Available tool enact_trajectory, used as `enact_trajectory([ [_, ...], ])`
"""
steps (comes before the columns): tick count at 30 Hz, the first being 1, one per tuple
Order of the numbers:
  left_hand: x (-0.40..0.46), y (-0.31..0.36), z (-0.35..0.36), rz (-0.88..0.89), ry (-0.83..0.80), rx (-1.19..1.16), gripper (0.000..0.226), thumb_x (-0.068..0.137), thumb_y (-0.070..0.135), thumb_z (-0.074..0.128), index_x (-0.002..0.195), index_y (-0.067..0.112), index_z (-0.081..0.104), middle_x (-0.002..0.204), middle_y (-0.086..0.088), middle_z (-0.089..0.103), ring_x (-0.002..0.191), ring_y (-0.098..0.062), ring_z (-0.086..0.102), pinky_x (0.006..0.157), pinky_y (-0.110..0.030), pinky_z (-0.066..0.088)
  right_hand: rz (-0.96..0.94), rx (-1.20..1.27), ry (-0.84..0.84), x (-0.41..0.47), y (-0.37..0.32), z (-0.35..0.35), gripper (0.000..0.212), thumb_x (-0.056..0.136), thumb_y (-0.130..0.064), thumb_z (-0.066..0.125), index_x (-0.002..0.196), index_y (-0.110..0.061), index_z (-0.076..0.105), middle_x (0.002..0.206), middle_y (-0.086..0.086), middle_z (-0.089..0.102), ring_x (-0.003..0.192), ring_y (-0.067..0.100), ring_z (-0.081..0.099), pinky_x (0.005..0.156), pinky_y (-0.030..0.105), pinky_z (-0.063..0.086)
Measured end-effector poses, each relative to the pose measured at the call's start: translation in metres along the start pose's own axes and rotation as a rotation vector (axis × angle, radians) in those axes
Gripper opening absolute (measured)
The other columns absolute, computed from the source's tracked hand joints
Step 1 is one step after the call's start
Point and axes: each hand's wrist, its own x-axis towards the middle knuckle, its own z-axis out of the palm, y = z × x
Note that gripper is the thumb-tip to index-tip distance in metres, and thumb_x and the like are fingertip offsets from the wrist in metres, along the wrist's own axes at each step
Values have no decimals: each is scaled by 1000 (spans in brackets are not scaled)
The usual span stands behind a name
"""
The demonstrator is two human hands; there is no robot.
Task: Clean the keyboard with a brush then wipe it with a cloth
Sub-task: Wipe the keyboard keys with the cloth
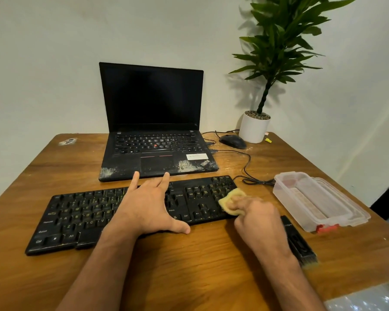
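A black keyboard (130, 212) lies across the middle of the frame on a wooden desk (189, 261), angled so its right end sits higher in the picture than its left. The left hand (148, 207) rests flat on the middle of the keyboard with fingers spread and straight, thumb on the desk at the near edge, grasping nothing. The right hand (256, 218), slightly blurred, grips a yellow cloth (231, 202) with curled fingers and presses it on the keys at the keyboard's right end. A black brush (299, 241) lies on the desk just right of the right wrist, bristles toward the lower right of the frame, untouched. Right of centre sits a clear plastic box (319, 200) with a red latch. Above the keyboard an open black laptop (153, 122) stands with a dark screen; at upper right are a black mouse (233, 141) and a potted plant (254, 127).
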Motion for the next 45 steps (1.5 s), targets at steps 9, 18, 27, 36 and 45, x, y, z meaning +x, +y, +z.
enact_trajectory([
  [9, -1, 2, 0, -8, 23, 6, 152, 42, 104, 44, 159, 20, -3, 164, 5, 22, 150, -10, 19, 122, -51, -14, -126, -6, -62, -15, -3, 1, 45, 92, -8, 58, 131, -30, 62, 142, -14, 55, 133, -4, 43, 117, 13, 15],
  [18, 0, 1, -1, 2, 15, 11, 152, 42, 104, 43, 159, 19, -4, 163, 5, 23, 150, -11, 20, 121, -52, -14, 194, 37, -75, 31, -15, -18, 40, 90, -8, 61, 128, -20, 66, 130, 5, 65, 111, 19, 63, 101, 31, 50],
  [27, -2, 1, -2, 1, 59, -113, 166, 35, 101, 54, 152, 17, -29, 152, 5, 44, 144, -9, 33, 123, -47, -10, -25, 77, -137, 49, -93, 22, 36, 87, -7, 59, 119, -18, 71, 114, 10, 71, 107, 28, 66, 95, 36, 52],
  [36, -4, -2, 0, 8, 89, -150, 169, 33, 100, 57, 150, 16, -32, 140, 6, 54, 136, -9, 43, 125, -42, -6, -18, -87, -125, 55, -58, 13, 44, 90, -7, 58, 128, -27, 64, 122, 6, 68, 110, 23, 64, 99, 36, 49],
  [45, -1, -2, -1, -6, 61, -71, 165, 36, 102, 52, 153, 15, -25, 148, 2, 47, 142, -11, 37, 124, -45, -9, -229, 114, -199, 46, -59, 18, 67, 83, 6, 49, 141, -26, 55, 147, -3, 52, 139, 15, 44, 119, 24, 23],
])
